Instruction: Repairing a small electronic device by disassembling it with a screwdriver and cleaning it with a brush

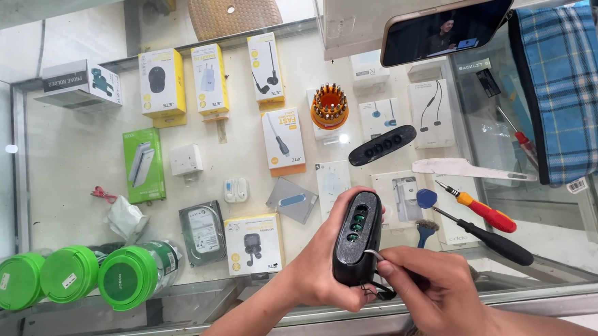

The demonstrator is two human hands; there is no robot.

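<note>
Black casing point(357, 238) gripped in left hand point(321, 268); right hand point(442, 295) pinching metal tool point(374, 255) against it

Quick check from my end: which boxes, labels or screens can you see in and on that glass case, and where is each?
Yellow accessory boxes: back row inside case, upright.
Green box: left, flat, pictures a white device.
Grey-white box: far left.
White earphone box: right of centre.
Yellow-white earbud box: front, beside left hand.
Phone screen: top right, dark.
Green jar lids: front left, small stickers.
</note>
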